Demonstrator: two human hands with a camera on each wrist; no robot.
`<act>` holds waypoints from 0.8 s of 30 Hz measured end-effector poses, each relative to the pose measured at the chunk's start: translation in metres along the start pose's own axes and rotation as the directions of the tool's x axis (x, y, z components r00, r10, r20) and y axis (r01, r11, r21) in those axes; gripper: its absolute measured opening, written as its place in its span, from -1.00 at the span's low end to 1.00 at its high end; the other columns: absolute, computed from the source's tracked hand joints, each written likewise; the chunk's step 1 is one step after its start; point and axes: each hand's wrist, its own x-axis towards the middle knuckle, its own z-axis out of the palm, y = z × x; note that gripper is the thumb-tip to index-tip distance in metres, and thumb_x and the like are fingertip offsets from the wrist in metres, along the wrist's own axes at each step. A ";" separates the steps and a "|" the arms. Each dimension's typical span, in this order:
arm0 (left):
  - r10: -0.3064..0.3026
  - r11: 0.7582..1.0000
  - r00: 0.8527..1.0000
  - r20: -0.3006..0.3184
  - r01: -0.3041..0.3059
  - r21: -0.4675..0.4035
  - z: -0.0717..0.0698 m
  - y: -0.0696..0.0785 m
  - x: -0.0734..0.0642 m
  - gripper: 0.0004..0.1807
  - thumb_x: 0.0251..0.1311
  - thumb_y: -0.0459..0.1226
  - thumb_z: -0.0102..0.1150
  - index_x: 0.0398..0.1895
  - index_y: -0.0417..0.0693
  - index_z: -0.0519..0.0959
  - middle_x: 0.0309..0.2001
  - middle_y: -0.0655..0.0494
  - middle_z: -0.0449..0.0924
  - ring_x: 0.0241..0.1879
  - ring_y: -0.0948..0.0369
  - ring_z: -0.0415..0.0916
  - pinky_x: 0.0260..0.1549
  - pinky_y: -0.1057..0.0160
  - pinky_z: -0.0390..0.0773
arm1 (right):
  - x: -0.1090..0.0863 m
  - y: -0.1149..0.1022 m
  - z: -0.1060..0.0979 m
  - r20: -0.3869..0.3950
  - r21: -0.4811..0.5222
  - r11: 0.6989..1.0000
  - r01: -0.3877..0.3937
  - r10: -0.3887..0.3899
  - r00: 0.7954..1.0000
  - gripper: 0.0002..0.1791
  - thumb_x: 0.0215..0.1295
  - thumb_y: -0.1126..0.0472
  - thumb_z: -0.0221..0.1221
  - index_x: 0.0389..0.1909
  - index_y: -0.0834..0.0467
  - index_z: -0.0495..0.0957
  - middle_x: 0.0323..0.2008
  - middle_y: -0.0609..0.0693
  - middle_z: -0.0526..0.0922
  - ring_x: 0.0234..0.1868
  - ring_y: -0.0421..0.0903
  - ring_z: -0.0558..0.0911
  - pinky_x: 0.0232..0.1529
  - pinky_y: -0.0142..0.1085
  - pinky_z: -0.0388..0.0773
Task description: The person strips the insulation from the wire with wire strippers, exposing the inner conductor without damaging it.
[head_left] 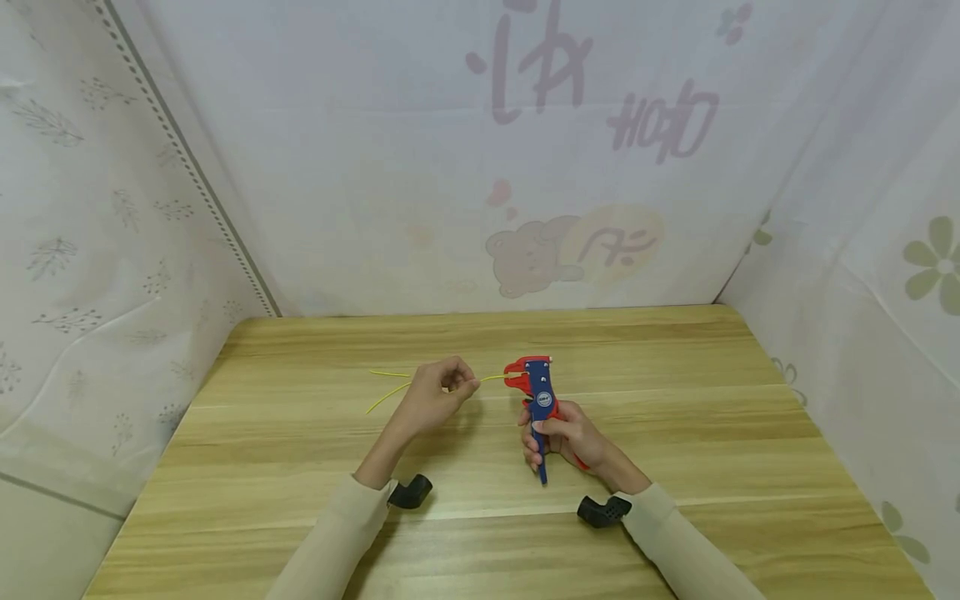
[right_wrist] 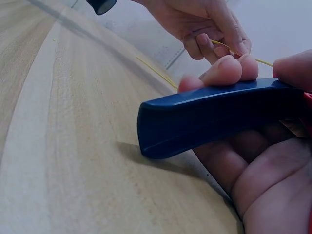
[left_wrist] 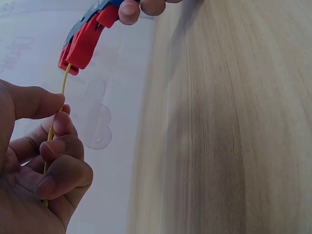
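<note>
My left hand (head_left: 438,390) pinches a thin yellow wire (left_wrist: 65,80) between thumb and forefinger, its other fingers curled loosely below. From the pinch the wire runs right, and its end sits in the red jaws of a wire stripper. My right hand (head_left: 570,435) grips this wire stripper (head_left: 542,383) by its handles, head pointing up and away from me. In the right wrist view the blue handle (right_wrist: 214,109) lies across the palm with fingers wrapped over it. Left of my left hand, two yellow wire lengths (head_left: 387,400) stick out; the hand hides where they lead.
The wood-grain table (head_left: 300,467) reaches back to a printed white cloth (head_left: 375,208), with more cloth on both sides. Black wrist pieces (head_left: 411,492) are worn at both sleeve cuffs, close above the tabletop.
</note>
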 end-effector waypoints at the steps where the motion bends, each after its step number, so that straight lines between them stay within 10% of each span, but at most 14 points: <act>1: -0.002 1.000 1.000 -0.001 0.002 0.001 0.000 0.000 0.000 -0.91 0.36 -0.29 0.29 -0.34 -0.04 0.62 -0.49 0.15 0.53 -0.52 0.27 0.42 -0.50 0.40 0.33 | 0.000 0.000 0.000 0.001 -0.003 1.000 0.001 -0.001 1.000 -0.79 0.54 0.40 -0.16 0.05 0.34 0.38 -0.41 0.01 0.55 -0.45 -0.12 0.63 -0.31 -0.23 0.72; 24: -0.018 1.000 0.999 0.041 0.018 -0.002 0.003 0.003 0.000 -0.82 0.42 -0.22 0.25 -0.17 -0.16 0.72 -0.51 0.13 0.55 -0.51 0.25 0.44 -0.54 0.38 0.31 | -0.002 -0.003 0.003 -0.030 -0.015 0.999 -0.034 0.033 0.999 -0.89 0.63 0.30 -0.14 -0.11 0.26 0.31 -0.50 -0.06 0.47 -0.56 -0.17 0.55 -0.43 -0.24 0.71</act>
